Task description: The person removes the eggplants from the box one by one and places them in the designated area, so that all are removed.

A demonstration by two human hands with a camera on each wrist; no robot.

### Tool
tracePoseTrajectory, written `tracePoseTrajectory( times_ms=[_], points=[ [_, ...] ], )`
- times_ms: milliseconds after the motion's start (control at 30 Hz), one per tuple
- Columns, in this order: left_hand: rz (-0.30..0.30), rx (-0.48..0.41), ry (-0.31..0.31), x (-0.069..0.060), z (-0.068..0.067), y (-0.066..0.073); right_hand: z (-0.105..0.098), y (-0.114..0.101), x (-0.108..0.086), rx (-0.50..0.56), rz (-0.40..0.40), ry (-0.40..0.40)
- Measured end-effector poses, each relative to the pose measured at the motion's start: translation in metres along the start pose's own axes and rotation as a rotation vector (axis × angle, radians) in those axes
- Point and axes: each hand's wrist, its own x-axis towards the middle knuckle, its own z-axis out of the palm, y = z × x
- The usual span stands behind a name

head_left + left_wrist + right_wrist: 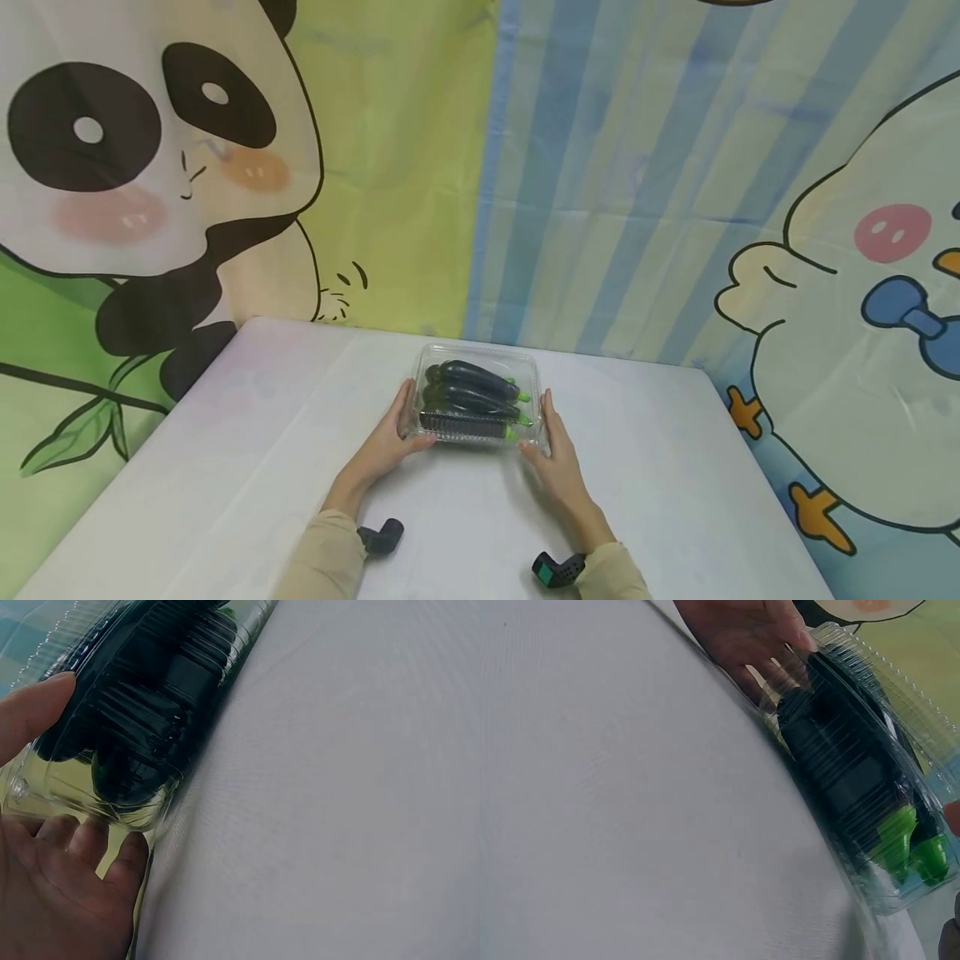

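Currently I'm watching from afar, and nearest the head camera two beige sleeves (pixel 318 560) are pointing forward over the bench (pixel 667 467), each with a dark device at its wrist; the left device (pixel 382 537) is looking plain black, while the right device (pixel 558 570) is showing a green patch. Beyond them, the left grip (pixel 386 446), a bare hand, is grasping the left end of a clear box (pixel 517 360), its thumb resting on the near side. The right grip (pixel 558 467), also bare, is grasping the opposite end, thumb at the near right corner and fingers lying along the side. So the box is sitting between the two, toward the bench's far edge; I'm not managing to tell whether its base is touching the surface. Inside, several dark eggplants (pixel 472 400) are lying side by side, their green stems (pixel 524 397) pointing toward the right end. Behind the bench a printed curtain (pixel 405 167) is hanging, with a panda (pixel 172 208) filling the left, blue stripes (pixel 637 217) running down the middle and a chick (pixel 847 417) standing on the right.
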Motion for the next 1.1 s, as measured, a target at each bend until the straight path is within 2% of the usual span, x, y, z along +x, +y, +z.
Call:
tracePoseTrajectory(
  times_ms=[300, 567, 867, 1000, 1100],
  points=[
    [-0.004, 0.018, 0.016, 0.002, 0.001, 0.005, -0.018, -0.015, 0.013, -0.278, -0.081, -0.008],
    [0.002, -0.001, 0.003, 0.0, 0.0, 0.004, -0.033, -0.02, 0.016, -0.42, -0.165, -0.128],
    [0.024, 0.027, 0.009, -0.001, -0.001, 0.003, -0.043, -0.017, 0.024, -0.587, -0.361, -0.251],
    [0.006, 0.051, 0.012, -0.002, -0.001, 0.004, -0.046, -0.018, 0.026, -0.683, -0.498, -0.283],
    [-0.017, 0.059, 0.013, -0.003, 0.001, 0.008, -0.049, -0.02, 0.026, -0.737, -0.549, -0.307]
  ],
)
